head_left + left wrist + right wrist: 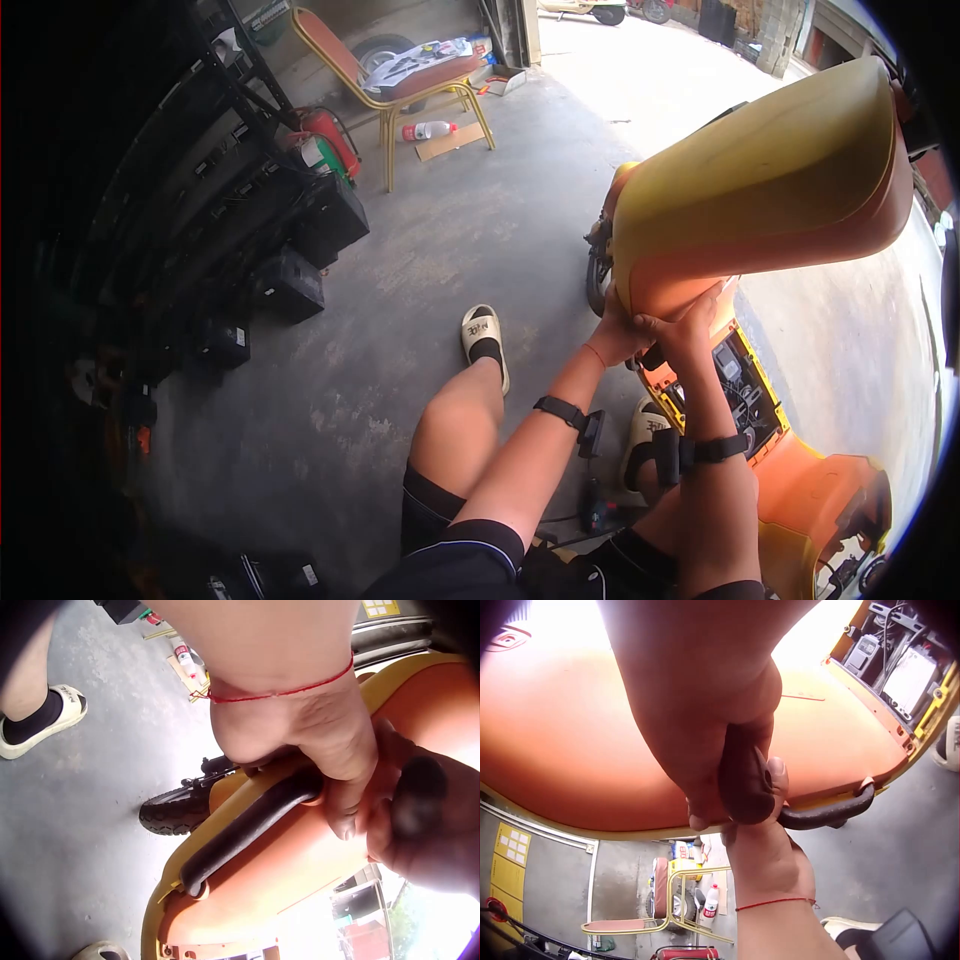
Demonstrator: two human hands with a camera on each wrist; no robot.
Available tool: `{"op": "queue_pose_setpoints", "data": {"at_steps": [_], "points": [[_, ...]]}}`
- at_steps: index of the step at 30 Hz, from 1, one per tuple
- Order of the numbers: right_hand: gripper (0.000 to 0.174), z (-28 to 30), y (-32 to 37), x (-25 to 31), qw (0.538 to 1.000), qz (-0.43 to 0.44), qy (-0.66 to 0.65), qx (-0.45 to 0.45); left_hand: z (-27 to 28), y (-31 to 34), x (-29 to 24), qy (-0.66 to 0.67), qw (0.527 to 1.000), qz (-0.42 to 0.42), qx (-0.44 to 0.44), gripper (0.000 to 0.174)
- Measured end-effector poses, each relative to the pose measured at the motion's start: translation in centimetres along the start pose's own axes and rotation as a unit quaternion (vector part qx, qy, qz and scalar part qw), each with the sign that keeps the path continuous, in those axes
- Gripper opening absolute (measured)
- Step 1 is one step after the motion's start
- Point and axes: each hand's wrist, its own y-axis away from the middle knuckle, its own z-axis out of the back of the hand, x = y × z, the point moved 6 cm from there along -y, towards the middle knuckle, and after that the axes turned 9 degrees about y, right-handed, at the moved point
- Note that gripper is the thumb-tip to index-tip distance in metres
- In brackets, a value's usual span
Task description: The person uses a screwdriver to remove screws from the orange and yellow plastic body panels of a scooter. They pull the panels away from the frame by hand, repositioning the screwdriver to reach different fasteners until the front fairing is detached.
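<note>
A yellow-and-orange scooter (760, 180) stands to my right, its large rounded upper section tilted over my hands. My left hand (300, 735), with a red string bracelet, grips the panel's yellow edge, its thumb flat on the orange side and its other fingers hidden. A dark curved handle (247, 832) is fixed to the panel and reaches under that hand. Beside it, my right hand (705, 750) grips a dark rounded piece (746, 787) that sticks out toward its wrist camera. The left thumb lies against the right hand at this piece.
An opened compartment (740, 375) with wiring lies below the hands. A tyre (176, 814) shows beyond the panel. Black boxes (290, 285) line the left side, near a red fire extinguisher (330, 140). A chair (420, 85) stands ahead, with a bottle (428, 131) beneath.
</note>
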Motion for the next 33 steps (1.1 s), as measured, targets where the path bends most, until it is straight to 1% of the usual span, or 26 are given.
{"op": "queue_pose_setpoints", "data": {"at_steps": [1,2,3,4,5,6,7,9,10,12,13,15,19,21,25,28,30,33], "points": [[0.146,-0.1,-0.3,0.0,1.0,-0.008,0.015,0.008,-0.1,0.0,0.5,0.0,1.0,0.0,-0.007,0.093],[0.148,-0.5,-0.2,-0.8,1.0,-0.004,0.016,-0.008,0.0,0.0,0.9,-0.112,0.986,-0.098,-0.078,0.087],[0.148,-0.9,-0.3,-0.9,1.0,-0.001,0.016,-0.004,0.1,0.7,0.1,-0.222,0.945,-0.192,-0.145,0.082],[0.145,-0.8,-0.3,-1.0,0.999,0.004,0.032,-0.032,0.1,0.8,0.6,-0.223,0.945,-0.191,-0.147,0.082],[0.142,-0.7,-0.4,-1.0,0.997,0.008,0.048,-0.06,0.1,0.5,1.5,-0.137,0.976,-0.123,-0.12,0.085],[0.14,-0.8,-0.3,-0.8,0.993,0.031,0.066,-0.09,-0.1,0.3,2.4,-0.048,0.993,-0.053,-0.092,0.088],[0.14,-0.8,-0.5,-0.8,0.994,0.032,0.066,-0.087,0.0,0.2,2.4,-0.048,0.993,-0.052,-0.094,0.088],[0.147,-0.6,-0.3,0.0,0.999,-0.022,0.049,0.003,0.0,0.1,2.2,-0.122,0.98,-0.11,-0.109,0.087],[0.147,-0.8,-0.2,0.2,0.999,-0.02,0.049,0.005,0.0,0.0,2.4,-0.122,0.98,-0.109,-0.111,0.087],[0.135,-0.5,-0.2,1.0,0.999,0.012,0.013,-0.037,0.0,-0.5,2.9,0.034,0.994,-0.075,-0.078,0.086],[0.135,-0.7,-0.2,1.0,0.999,0.013,0.013,-0.036,-0.1,-0.4,2.9,0.033,0.993,-0.075,-0.079,0.086],[0.137,-1.0,-0.1,0.4,0.995,-0.021,0.07,-0.064,0.3,0.2,2.8,0.043,0.984,-0.104,-0.137,0.085],[0.138,-1.5,-0.4,-0.4,0.995,-0.034,0.071,-0.06,0.5,0.3,2.4,-0.008,0.984,-0.111,-0.14,0.083],[0.14,-1.8,-0.6,-0.9,0.99,-0.03,0.111,-0.076,0.0,0.0,3.1,0.003,0.994,-0.063,-0.084,0.089],[0.144,-2.0,-0.9,-1.2,0.991,-0.023,0.117,-0.064,0.0,0.0,3.2,0.004,0.995,-0.056,-0.087,0.091],[0.147,-1.7,-0.8,-0.8,0.989,-0.023,0.126,-0.075,0.0,0.1,3.0,0.016,0.995,-0.057,-0.084,0.09],[0.153,-1.6,-0.6,0.1,0.995,-0.052,0.08,-0.001,0.0,0.1,3.1,0.017,0.994,-0.056,-0.09,0.089],[0.153,-1.7,-0.7,-0.2,0.995,-0.049,0.085,-0.003,0.0,0.1,2.9,0.051,0.994,-0.038,-0.091,0.088]]}}
